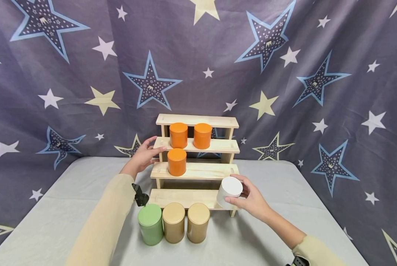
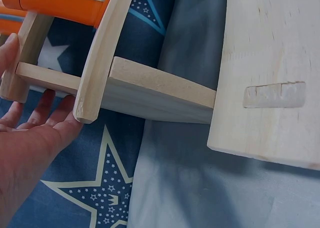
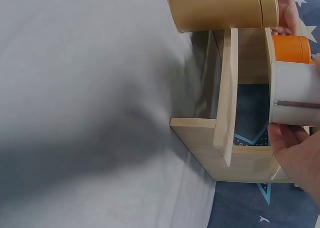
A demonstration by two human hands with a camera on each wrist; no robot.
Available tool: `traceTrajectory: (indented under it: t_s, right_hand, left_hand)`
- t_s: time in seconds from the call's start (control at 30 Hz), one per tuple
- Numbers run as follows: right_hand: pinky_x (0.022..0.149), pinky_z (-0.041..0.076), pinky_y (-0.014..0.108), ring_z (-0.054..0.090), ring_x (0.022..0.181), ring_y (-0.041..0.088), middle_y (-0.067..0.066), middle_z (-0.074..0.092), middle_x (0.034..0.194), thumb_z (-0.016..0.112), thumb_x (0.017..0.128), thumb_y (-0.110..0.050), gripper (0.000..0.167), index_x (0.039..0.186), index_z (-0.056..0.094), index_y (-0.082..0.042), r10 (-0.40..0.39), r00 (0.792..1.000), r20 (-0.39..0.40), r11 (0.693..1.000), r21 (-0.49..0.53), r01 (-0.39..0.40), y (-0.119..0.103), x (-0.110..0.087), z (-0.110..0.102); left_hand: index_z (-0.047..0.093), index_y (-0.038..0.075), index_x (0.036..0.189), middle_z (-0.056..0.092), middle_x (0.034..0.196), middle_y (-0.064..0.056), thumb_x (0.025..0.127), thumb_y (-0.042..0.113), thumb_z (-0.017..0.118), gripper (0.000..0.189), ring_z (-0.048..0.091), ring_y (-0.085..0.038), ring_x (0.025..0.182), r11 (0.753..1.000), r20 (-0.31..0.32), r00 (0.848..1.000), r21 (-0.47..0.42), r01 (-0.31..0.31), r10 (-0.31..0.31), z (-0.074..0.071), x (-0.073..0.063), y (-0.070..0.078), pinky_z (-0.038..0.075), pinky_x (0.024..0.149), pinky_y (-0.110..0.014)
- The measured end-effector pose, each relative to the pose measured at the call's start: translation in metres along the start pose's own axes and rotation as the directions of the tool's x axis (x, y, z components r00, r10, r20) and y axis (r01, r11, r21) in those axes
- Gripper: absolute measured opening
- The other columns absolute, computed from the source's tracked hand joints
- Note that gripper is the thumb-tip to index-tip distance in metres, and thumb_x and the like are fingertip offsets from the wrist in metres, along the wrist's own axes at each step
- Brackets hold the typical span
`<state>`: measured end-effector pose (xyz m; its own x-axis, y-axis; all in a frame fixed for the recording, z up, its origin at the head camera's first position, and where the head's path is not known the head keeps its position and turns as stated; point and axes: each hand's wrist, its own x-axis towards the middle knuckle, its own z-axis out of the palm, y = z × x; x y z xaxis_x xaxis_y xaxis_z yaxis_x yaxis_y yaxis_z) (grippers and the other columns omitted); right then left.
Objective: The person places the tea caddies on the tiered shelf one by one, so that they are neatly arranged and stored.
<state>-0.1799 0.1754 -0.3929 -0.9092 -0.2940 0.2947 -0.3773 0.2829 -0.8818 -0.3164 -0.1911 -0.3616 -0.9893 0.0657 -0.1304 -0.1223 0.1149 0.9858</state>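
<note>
My right hand (image 1: 251, 197) holds a white lidded can (image 1: 227, 194) by its sides, thumb in front and fingers behind. The can is at the right end of the wooden step rack (image 1: 185, 197), in front of the lower steps; whether it touches a board I cannot tell. In the right wrist view, the white can (image 3: 297, 90) lies between thumb and fingers. My left hand (image 1: 144, 155) grips the rack's left side by the second step from the top. The left wrist view has its fingers (image 2: 60, 112) under the wooden side rail.
Two orange cans (image 1: 202, 136) stand on the second step from the top, another orange can (image 1: 177, 162) on the step below. On the grey tabletop (image 1: 264, 244), a green can (image 1: 150, 225) and two gold cans (image 1: 174, 223) line up before the rack. A star-patterned curtain (image 1: 191, 66) hangs behind.
</note>
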Motion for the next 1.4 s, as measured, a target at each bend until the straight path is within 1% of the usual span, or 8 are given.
traceTrajectory:
  t_s: [0.2, 0.53, 0.8, 0.93, 1.1, 1.2, 1.4]
  right_hand:
    - [0.081, 0.051, 0.022, 0.059, 0.091, 0.004, 0.019, 0.058, 0.115, 0.078, 0.074, -0.007, 0.066, 0.131, 0.045, -0.004, 0.022, 1.0, -0.005, 1.0, -0.003, -0.022, -0.001, 0.003, 0.0]
    - [0.082, 0.051, 0.022, 0.059, 0.093, 0.005, 0.018, 0.056, 0.118, 0.077, 0.075, -0.008, 0.067, 0.133, 0.044, -0.004, 0.029, 1.0, -0.002, 0.999, -0.027, -0.029, -0.006, 0.011, 0.0]
    - [0.083, 0.051, 0.022, 0.059, 0.096, 0.012, 0.019, 0.057, 0.118, 0.077, 0.076, -0.009, 0.068, 0.135, 0.043, -0.004, 0.036, 0.999, 0.007, 0.999, -0.029, -0.036, -0.009, 0.015, 0.001]
    - [0.082, 0.051, 0.021, 0.059, 0.095, 0.013, 0.019, 0.058, 0.116, 0.077, 0.076, -0.009, 0.067, 0.134, 0.044, -0.005, 0.027, 1.0, 0.009, 0.999, -0.037, -0.027, -0.009, 0.018, 0.002]
    - [0.082, 0.051, 0.022, 0.059, 0.092, 0.008, 0.02, 0.058, 0.115, 0.077, 0.075, -0.007, 0.066, 0.133, 0.044, -0.004, -0.002, 1.0, 0.005, 1.0, -0.017, 0.002, -0.01, 0.024, 0.004]
    - [0.082, 0.051, 0.022, 0.059, 0.092, 0.007, 0.02, 0.056, 0.117, 0.077, 0.075, -0.005, 0.067, 0.133, 0.044, -0.002, -0.014, 1.0, 0.008, 1.0, -0.01, 0.014, -0.01, 0.028, 0.005]
    - [0.082, 0.051, 0.024, 0.059, 0.092, 0.006, 0.02, 0.057, 0.117, 0.077, 0.074, -0.004, 0.069, 0.134, 0.043, -0.002, -0.006, 1.0, 0.013, 1.0, -0.01, 0.006, -0.013, 0.034, 0.006]
  left_hand:
    - [0.008, 0.025, 0.151, 0.022, 0.154, -0.017, 0.088, 0.027, 0.066, 0.086, 0.033, -0.034, 0.137, 1.0, -0.001, 1.0, -0.008, 0.003, -0.003, 0.0, 0.0, 0.0, 0.033, 0.108, -0.056]
    - [0.007, 0.024, 0.151, 0.022, 0.154, -0.017, 0.088, 0.029, 0.066, 0.087, 0.033, -0.034, 0.137, 1.0, 0.001, 1.0, -0.005, 0.002, -0.002, 0.0, 0.001, 0.001, 0.033, 0.108, -0.055]
    - [0.007, 0.025, 0.151, 0.022, 0.154, -0.017, 0.087, 0.028, 0.066, 0.088, 0.032, -0.034, 0.137, 1.0, 0.005, 1.0, -0.015, 0.005, -0.005, 0.0, -0.001, 0.002, 0.032, 0.109, -0.055]
    - [0.006, 0.023, 0.152, 0.019, 0.154, -0.018, 0.088, 0.024, 0.065, 0.087, 0.031, -0.035, 0.138, 0.999, 0.016, 1.0, -0.028, 0.019, -0.018, 0.001, -0.008, 0.009, 0.031, 0.109, -0.056]
    - [0.006, 0.021, 0.152, 0.018, 0.155, -0.018, 0.089, 0.022, 0.063, 0.084, 0.03, -0.036, 0.138, 0.999, 0.022, 0.999, -0.015, 0.03, -0.03, 0.005, -0.022, 0.02, 0.03, 0.109, -0.056]
    - [0.006, 0.021, 0.152, 0.018, 0.155, -0.018, 0.09, 0.022, 0.062, 0.083, 0.03, -0.035, 0.138, 0.999, 0.022, 0.999, -0.006, 0.035, -0.034, 0.006, -0.025, 0.022, 0.03, 0.11, -0.055]
    - [0.007, 0.024, 0.151, 0.022, 0.154, -0.017, 0.088, 0.027, 0.066, 0.087, 0.033, -0.034, 0.137, 1.0, 0.01, 1.0, -0.015, 0.013, -0.013, 0.0, -0.002, 0.004, 0.032, 0.109, -0.055]
